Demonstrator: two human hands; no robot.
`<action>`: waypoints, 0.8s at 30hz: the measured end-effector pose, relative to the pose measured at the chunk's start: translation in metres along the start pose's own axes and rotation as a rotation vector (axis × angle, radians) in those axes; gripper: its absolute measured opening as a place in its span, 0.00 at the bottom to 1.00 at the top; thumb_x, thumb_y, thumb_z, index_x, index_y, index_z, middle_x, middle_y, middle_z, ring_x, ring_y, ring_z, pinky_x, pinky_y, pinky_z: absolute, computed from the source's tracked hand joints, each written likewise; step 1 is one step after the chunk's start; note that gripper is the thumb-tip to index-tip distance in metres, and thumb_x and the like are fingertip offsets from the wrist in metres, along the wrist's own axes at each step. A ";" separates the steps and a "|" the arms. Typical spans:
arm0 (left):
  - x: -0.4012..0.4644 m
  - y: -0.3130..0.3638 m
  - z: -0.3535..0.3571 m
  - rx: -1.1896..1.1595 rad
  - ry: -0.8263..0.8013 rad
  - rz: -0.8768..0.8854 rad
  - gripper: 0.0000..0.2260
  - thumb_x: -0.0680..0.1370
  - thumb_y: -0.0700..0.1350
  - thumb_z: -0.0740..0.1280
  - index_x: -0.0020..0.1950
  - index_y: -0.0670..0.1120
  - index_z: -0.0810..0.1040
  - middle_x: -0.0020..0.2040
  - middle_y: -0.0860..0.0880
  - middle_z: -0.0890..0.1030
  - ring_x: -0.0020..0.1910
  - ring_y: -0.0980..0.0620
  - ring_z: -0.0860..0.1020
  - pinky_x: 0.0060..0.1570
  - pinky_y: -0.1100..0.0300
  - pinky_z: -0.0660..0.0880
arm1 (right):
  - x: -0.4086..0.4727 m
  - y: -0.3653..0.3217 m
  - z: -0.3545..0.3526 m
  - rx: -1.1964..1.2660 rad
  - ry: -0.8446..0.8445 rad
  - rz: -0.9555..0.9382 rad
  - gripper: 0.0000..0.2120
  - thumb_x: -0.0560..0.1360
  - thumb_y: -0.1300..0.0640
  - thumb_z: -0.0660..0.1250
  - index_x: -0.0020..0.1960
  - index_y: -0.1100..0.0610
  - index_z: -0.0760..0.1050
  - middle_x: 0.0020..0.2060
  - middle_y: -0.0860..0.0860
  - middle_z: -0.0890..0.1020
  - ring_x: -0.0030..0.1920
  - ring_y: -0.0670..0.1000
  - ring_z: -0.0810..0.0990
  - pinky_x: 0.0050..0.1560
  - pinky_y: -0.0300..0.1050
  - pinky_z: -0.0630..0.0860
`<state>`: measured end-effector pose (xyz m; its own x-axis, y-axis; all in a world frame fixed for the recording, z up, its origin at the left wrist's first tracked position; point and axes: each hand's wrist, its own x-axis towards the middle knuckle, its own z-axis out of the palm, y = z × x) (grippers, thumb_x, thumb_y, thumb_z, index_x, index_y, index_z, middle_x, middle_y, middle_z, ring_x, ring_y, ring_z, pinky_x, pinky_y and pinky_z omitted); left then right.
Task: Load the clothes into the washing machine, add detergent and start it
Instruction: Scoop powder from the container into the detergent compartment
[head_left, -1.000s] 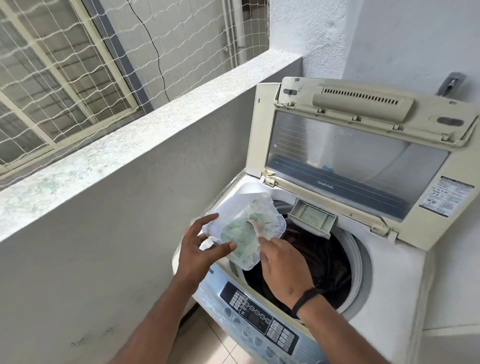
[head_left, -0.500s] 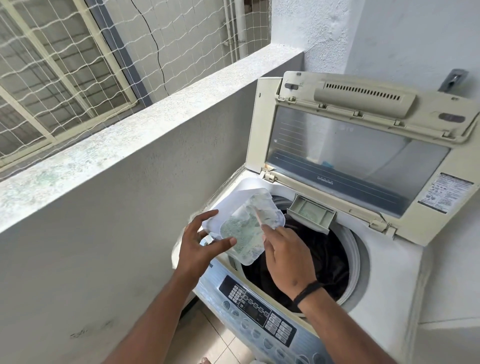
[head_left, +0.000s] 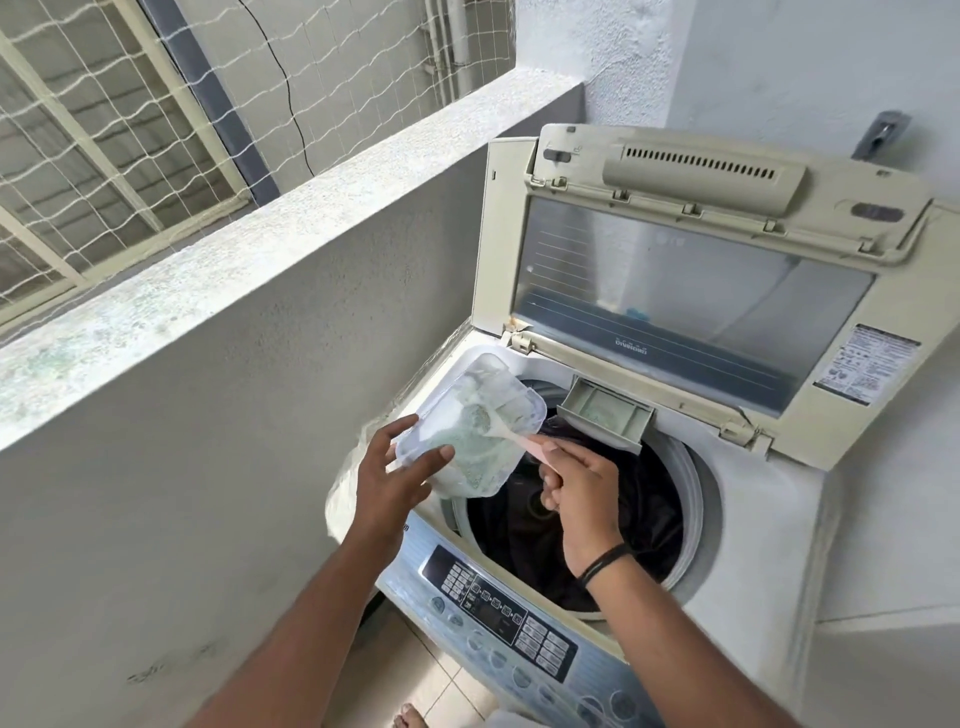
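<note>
Left hand (head_left: 395, 467): you grip the clear detergent tub (head_left: 467, 431) by its near end, tilted over the drum's left rim.
Right hand (head_left: 576, 483): you pinch the scoop (head_left: 498, 431) handle, bowl in the powder.
Clothes (head_left: 639, 499): dark, already in the drum.
Handling: tub looks light and slick; keep hold of its walls, lift the scoop level.
Dispenser drawer (head_left: 605, 413): open behind the drum.
</note>
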<state>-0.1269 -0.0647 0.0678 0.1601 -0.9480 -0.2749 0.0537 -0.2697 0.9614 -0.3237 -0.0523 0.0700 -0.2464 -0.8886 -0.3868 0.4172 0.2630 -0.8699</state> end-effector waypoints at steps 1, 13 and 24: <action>0.002 -0.002 0.000 -0.026 0.001 -0.022 0.33 0.57 0.58 0.83 0.61 0.62 0.79 0.68 0.41 0.74 0.63 0.42 0.79 0.60 0.40 0.78 | 0.002 -0.001 -0.003 0.020 0.005 0.015 0.11 0.79 0.65 0.64 0.47 0.58 0.85 0.29 0.54 0.69 0.26 0.45 0.63 0.27 0.39 0.58; 0.022 -0.007 0.022 -0.106 -0.016 -0.142 0.27 0.62 0.55 0.82 0.59 0.60 0.79 0.64 0.32 0.75 0.63 0.37 0.78 0.59 0.41 0.79 | 0.013 -0.008 -0.023 0.137 0.034 0.110 0.11 0.79 0.66 0.61 0.53 0.64 0.83 0.26 0.51 0.68 0.24 0.46 0.61 0.27 0.38 0.58; 0.044 -0.003 0.046 -0.181 -0.005 -0.202 0.25 0.64 0.55 0.79 0.58 0.59 0.75 0.48 0.49 0.77 0.45 0.44 0.76 0.53 0.46 0.78 | 0.036 -0.034 -0.047 0.262 0.036 -0.024 0.10 0.79 0.64 0.63 0.51 0.62 0.83 0.25 0.50 0.68 0.25 0.46 0.61 0.30 0.41 0.59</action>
<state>-0.1651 -0.1137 0.0536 0.1235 -0.8792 -0.4602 0.2599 -0.4189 0.8700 -0.3880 -0.0752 0.0715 -0.2885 -0.8782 -0.3815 0.6216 0.1312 -0.7723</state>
